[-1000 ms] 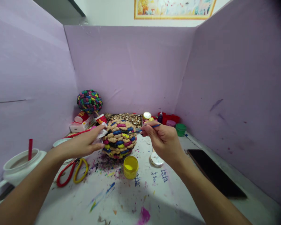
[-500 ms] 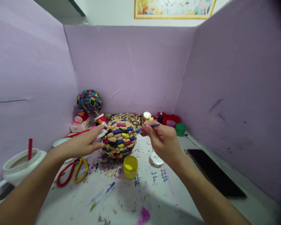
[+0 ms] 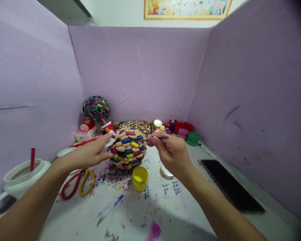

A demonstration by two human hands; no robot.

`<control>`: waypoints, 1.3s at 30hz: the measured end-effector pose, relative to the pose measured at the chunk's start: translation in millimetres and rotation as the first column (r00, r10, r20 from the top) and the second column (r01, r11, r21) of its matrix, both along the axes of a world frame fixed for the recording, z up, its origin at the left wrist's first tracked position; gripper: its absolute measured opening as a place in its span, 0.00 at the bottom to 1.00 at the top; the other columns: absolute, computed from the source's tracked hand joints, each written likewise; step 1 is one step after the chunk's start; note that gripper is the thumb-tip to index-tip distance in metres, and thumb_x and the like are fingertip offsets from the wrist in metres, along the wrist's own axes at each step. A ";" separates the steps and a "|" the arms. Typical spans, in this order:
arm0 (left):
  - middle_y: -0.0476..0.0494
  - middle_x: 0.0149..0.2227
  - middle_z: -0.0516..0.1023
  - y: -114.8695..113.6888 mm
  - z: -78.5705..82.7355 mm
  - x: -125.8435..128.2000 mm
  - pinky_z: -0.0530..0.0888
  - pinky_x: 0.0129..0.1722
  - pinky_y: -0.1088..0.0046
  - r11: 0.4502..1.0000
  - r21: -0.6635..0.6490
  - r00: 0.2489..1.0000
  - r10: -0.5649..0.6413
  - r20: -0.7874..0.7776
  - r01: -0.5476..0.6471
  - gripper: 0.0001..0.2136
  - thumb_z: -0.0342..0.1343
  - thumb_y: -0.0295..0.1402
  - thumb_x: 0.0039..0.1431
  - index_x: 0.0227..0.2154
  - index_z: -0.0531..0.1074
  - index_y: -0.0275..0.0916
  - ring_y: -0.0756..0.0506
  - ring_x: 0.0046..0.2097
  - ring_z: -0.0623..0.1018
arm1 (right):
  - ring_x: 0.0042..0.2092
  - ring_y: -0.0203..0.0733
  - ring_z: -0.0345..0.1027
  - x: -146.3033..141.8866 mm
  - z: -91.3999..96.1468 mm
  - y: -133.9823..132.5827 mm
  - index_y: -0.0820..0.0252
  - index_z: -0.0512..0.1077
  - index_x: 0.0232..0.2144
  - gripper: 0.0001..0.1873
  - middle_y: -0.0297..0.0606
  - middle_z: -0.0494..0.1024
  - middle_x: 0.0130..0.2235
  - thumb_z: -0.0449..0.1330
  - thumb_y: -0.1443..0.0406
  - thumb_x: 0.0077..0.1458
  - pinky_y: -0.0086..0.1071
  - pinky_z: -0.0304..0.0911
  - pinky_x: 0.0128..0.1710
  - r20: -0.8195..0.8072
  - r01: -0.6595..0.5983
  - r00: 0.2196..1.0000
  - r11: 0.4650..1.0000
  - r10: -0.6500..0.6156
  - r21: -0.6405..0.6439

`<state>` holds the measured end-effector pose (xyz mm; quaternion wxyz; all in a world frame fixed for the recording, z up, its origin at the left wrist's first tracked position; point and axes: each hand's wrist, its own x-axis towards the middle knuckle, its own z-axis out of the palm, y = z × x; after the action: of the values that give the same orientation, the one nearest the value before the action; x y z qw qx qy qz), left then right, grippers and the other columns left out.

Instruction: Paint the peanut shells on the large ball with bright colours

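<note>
A round ball covered in peanuts (image 3: 128,149) sits on the table, some peanuts painted blue, yellow, magenta and black, others bare tan. My left hand (image 3: 94,152) grips its left side, thumb and fingers apart around it, with a crumpled white tissue (image 3: 110,140) between the fingers and the ball. In my right hand (image 3: 169,147), a thin blue paintbrush (image 3: 163,138) is pinched, its tip against the ball's upper right face. An uncapped jar of yellow paint (image 3: 140,179) stands just in front of the ball.
Red-and-yellow-handled scissors (image 3: 77,183) and a white jug (image 3: 25,175) are at left. A black phone (image 3: 232,185) lies at right. Behind are a tray of shells (image 3: 137,127), a finished painted ball (image 3: 96,108) and a green paint jar (image 3: 193,138). Purple panels (image 3: 140,73) enclose the table.
My right hand has moved slightly left, bringing the brush tip further across the ball. My left hand and the ball have stayed about where they were.
</note>
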<state>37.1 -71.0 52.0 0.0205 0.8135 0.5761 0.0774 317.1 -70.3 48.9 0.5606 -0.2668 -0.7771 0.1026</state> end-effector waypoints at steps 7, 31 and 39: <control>0.33 0.65 0.56 2.2 -2.7 -3.1 0.61 0.60 0.59 0.999 0.041 0.999 -0.031 0.021 0.030 0.33 0.48 0.46 0.58 0.63 0.50 0.34 0.35 0.63 0.60 | 0.28 0.36 0.71 -1.1 2.5 -0.4 0.63 0.73 0.30 0.12 0.38 0.78 0.26 0.52 0.65 0.60 0.27 0.64 0.28 0.048 -0.011 0.999 0.999 0.009 0.032; 0.33 0.65 0.55 -0.6 0.3 1.1 0.59 0.61 0.58 1.000 0.024 1.000 0.009 -0.005 -0.009 0.34 0.48 0.46 0.58 0.63 0.49 0.33 0.35 0.63 0.59 | 0.28 0.36 0.72 1.2 0.6 1.9 0.63 0.73 0.30 0.11 0.38 0.78 0.27 0.53 0.66 0.60 0.28 0.65 0.27 -0.001 -0.011 1.000 0.998 0.011 0.065; 0.30 0.66 0.53 -0.1 -0.3 -0.4 0.56 0.62 0.58 1.000 -0.004 1.000 -0.001 -0.009 0.001 0.35 0.46 0.46 0.59 0.63 0.46 0.30 0.36 0.65 0.57 | 0.28 0.35 0.72 1.3 3.2 1.0 0.63 0.73 0.29 0.11 0.37 0.78 0.27 0.53 0.66 0.60 0.27 0.64 0.28 0.040 -0.004 0.999 0.997 0.001 0.083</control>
<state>36.8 -71.1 51.7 0.0196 0.8141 0.5759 0.0723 318.4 -69.4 52.1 0.5557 -0.2444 -0.7920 0.0656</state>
